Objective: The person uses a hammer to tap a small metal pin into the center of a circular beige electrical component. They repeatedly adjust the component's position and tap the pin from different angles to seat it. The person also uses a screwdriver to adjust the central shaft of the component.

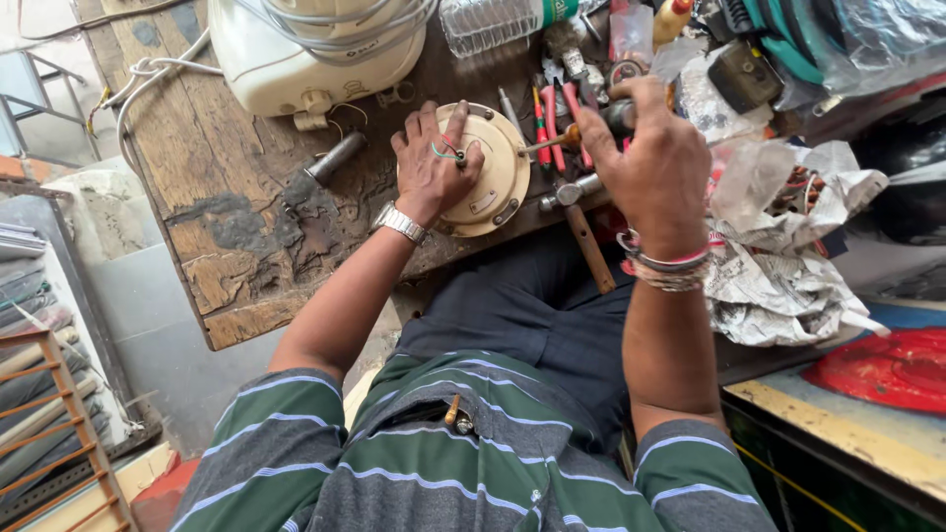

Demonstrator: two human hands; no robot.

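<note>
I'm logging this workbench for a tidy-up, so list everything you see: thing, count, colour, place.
Round motor cover: one, cream, on the bench under the left hand.
Screwdriver: one, metal shaft, dark handle, in the right hand's grip, tip towards the cover.
Appliance housing: one, cream, back of bench, with grey cable coiled on top.
Plastic bottle: one, clear, lying at the back.
Hammer: one, wooden handle, at the bench's front edge.
Pliers: red handles, count unclear, right of the cover.
Newspaper: crumpled, right side.
Workbench: one, worn brown wood.
Left hand: flat on the cover, metal watch on the wrist.
Right hand: bracelets on the wrist.
</note>
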